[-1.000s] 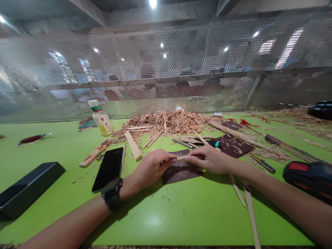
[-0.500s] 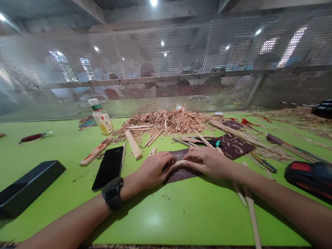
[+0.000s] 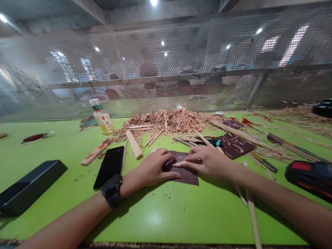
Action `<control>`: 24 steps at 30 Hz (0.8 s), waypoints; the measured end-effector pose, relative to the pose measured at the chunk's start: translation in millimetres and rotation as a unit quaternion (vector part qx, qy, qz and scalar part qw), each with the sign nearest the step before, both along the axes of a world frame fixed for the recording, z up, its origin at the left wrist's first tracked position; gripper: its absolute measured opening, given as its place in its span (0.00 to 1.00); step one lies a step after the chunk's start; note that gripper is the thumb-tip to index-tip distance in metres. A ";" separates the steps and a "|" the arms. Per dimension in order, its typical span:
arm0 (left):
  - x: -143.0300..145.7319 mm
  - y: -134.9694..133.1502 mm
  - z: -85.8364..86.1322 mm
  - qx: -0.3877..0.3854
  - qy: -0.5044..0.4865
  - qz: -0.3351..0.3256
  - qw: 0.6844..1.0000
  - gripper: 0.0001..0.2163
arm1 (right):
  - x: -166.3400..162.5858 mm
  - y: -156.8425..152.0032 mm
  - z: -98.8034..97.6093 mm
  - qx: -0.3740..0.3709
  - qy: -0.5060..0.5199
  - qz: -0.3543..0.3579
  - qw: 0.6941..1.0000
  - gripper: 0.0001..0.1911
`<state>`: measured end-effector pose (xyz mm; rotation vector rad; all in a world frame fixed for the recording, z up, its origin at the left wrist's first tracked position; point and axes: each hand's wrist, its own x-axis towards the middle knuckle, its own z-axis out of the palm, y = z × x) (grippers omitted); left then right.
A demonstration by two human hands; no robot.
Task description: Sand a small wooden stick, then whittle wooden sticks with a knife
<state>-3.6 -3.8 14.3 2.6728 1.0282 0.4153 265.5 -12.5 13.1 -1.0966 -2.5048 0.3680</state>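
Observation:
A dark brown sheet of sandpaper [image 3: 190,178] lies flat on the green table between my hands. My right hand [image 3: 211,159] pinches a small pale wooden piece [image 3: 178,164] by one end, just over the sheet; the rest of that piece is hidden behind the fingers. At the sheet's left side is my left hand [image 3: 150,167], wearing a black watch [image 3: 112,189]. Its thumb and fingers are spread apart with nothing between them, the thumb lying on the sandpaper. The tip of the wooden piece points toward that gap.
A heap of wood shavings [image 3: 171,121] rises at the back, before a perforated screen [image 3: 160,69]. On the left are a phone [image 3: 110,166], a drink bottle [image 3: 103,119] and a black box [image 3: 32,186]. Wooden sticks [image 3: 252,218] and a black-and-red tool [image 3: 308,178] lie right.
My left hand has let go of the wooden piece, and its thumb and fingers have parted. More of the sandpaper shows. My right hand keeps its pinch, almost in the same place.

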 end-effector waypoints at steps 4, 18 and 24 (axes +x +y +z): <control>0.2 -0.6 -0.4 0.002 0.009 0.010 1.000 0.27 | 6.1 3.0 3.7 -0.005 -0.013 -0.045 0.999 0.22; 3.6 -3.2 2.8 -0.019 0.027 0.045 0.998 0.29 | -1.1 -2.6 0.7 0.004 0.011 -0.020 1.000 0.18; 4.7 -3.7 3.6 -0.019 0.033 0.050 0.998 0.30 | 1.0 0.5 0.8 -0.006 0.016 -0.026 1.000 0.16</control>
